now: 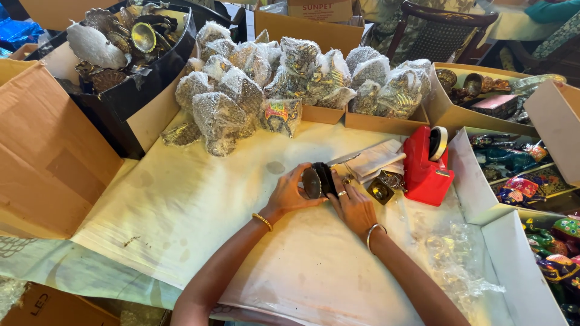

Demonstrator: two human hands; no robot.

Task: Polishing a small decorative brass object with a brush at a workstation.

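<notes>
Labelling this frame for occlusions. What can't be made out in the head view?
- Dark round item: both the left hand and right hand cover its sides; its kind is unclear.
- Bubble-wrapped bundles: the wrap hides their contents.
- Painted figures: cut off by the right edge.
- Small brass piece: too small to identify.

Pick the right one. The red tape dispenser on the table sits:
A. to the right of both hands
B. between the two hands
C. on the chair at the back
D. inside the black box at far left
A: the red tape dispenser stands on the table, right of the left hand and right hand, which hold a dark round object.
</notes>
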